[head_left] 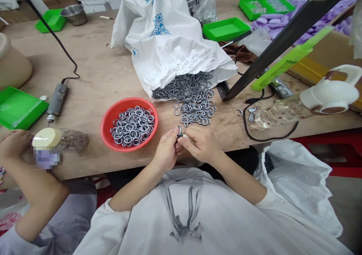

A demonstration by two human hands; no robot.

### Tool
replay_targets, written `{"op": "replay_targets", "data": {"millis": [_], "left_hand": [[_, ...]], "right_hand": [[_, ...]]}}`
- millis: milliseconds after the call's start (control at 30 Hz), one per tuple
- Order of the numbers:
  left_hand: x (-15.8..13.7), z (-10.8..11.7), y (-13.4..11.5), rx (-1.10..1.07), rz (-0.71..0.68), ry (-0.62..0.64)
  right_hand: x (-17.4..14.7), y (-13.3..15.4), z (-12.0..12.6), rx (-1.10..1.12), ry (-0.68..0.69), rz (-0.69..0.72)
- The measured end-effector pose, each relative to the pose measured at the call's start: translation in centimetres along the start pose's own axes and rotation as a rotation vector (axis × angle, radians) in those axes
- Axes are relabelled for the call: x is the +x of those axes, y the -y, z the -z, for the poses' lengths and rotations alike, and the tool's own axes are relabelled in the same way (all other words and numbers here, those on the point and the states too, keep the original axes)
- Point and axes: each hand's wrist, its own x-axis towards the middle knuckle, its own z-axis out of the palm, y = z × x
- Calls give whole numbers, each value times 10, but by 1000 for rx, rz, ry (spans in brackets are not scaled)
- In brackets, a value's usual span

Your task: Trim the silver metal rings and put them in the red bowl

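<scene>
On the wooden desk (107,70), our hands meet at its near edge: left hand (166,152) and right hand (201,145) together pinch one metal ring (179,129), upright between fingertips. Loose rings (195,100) lie just beyond, nearer our right; red bowl (109,121) sits left.

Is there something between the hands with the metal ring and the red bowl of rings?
Nothing visible. The left hand and right hand pinch a metal ring together near the table edge. Only bare table separates them from the red bowl to their left.
</scene>
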Motion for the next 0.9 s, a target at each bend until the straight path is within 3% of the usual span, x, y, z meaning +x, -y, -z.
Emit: {"op": "replay_targets", "data": {"millis": [133,200,300,367,500,633,733,900], "left_hand": [[1,6,0,12,7,23],[-2,10,2,50,-14,64],[-9,17,8,136,-8,164],[-11,22,10,160,24,143],[-5,31,9,182,47,97],[2,36,7,121,59,75],[3,38,4,61,60,3],[8,36,2,38,67,-109]], "right_hand": [[-1,-7,-9,210,114,-177],[3,-20,-13,234,99,-310],[18,-45,-11,24,-16,-545],[34,-56,-7,-204,34,-601],[70,-59,-8,-533,236,-535],[91,-61,-26,-660,418,-433],[93,-67,-35,-674,462,-363],[87,-64,-32,-684,476,-372]]}}
